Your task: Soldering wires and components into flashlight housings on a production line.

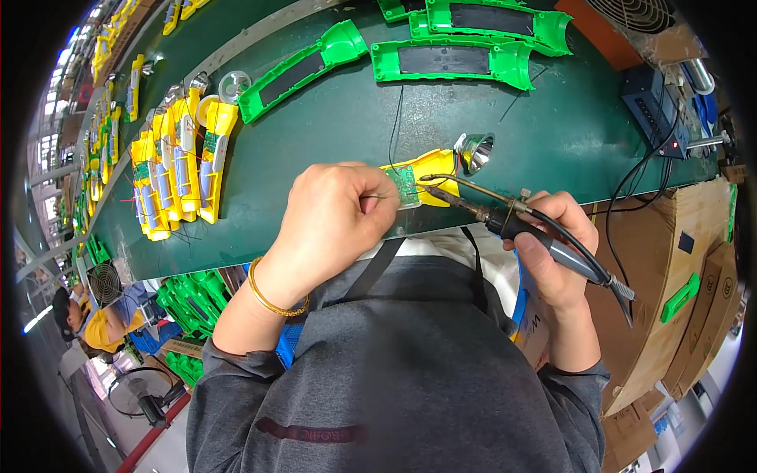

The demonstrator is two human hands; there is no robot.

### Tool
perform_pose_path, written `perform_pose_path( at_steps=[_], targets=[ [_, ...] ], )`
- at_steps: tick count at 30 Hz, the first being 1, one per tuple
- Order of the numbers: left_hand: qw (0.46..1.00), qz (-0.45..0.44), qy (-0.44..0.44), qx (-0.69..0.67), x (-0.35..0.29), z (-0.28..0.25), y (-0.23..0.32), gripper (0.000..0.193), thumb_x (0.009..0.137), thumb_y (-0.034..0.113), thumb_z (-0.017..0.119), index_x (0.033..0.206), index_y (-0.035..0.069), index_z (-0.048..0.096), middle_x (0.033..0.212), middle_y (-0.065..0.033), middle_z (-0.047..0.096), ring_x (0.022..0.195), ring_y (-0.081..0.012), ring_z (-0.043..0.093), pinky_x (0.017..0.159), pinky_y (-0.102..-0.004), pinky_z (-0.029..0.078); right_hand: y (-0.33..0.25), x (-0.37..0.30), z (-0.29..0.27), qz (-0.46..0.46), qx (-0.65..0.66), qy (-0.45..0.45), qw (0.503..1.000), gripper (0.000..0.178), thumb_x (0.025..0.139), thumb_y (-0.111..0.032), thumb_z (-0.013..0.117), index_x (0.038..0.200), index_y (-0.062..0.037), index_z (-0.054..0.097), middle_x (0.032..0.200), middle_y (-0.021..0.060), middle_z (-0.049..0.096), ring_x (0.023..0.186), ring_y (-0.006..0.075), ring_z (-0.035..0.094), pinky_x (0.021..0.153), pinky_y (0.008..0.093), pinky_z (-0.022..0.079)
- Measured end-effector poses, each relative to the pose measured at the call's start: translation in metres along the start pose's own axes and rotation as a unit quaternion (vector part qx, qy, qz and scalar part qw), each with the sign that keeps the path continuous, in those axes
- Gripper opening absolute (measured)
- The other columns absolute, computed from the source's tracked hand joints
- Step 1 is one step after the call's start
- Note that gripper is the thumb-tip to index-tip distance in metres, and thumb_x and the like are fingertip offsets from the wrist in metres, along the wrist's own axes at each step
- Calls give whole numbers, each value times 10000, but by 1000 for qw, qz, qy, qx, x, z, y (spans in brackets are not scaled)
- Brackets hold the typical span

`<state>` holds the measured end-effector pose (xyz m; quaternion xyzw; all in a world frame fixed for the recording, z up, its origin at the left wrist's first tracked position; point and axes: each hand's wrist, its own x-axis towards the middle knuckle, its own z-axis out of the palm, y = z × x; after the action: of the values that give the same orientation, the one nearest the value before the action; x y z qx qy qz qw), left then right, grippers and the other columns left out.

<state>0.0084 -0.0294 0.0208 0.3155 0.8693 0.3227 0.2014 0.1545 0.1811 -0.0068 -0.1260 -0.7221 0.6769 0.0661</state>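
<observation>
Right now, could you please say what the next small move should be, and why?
Probably ease the soldering iron left over the green circuit board: the right hand holds its tip near the board's right edge, while the left hand sits opposite.

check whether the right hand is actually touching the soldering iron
Touching. The head view shows it: the right hand grips the soldering iron with the thumb against its side.

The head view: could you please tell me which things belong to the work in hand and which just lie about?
In use: soldering iron, circuit board, yellow casing, lamp reflector.
Seemingly lying about: green casings, other yellow casings, cardboard boxes.
</observation>
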Motion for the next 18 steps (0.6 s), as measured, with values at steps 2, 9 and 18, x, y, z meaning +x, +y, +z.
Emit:
perform_pose_path(
  at_steps=[2,9,18],
  targets=[
    [1000,-8,-11,17,1,0,1,23,683,21,629,685,1,619,551,-65,504,454,-133,437,452,-274,350,-1,1,-1,9,-5,-11,1000,233,732,-136,666,817,3,501,741,86,551,634,124,543,593,238,435],
    [999,-24,-3,36,4,0,6,46,649,65,603,607,51,590,540,-104,533,524,-318,557,504,-387,435,-4,7,-4,10,-32,-45,998,183,700,-74,645,791,4,508,712,72,545,621,115,535,578,228,424],
    [999,-14,-1,39,5,0,1,55,650,61,603,617,46,562,546,-106,527,526,-318,550,495,-393,422,-17,15,3,22,-64,-32,997,233,629,-139,698,736,-15,533,665,16,498,601,77,418,545,226,328]
  ],
)
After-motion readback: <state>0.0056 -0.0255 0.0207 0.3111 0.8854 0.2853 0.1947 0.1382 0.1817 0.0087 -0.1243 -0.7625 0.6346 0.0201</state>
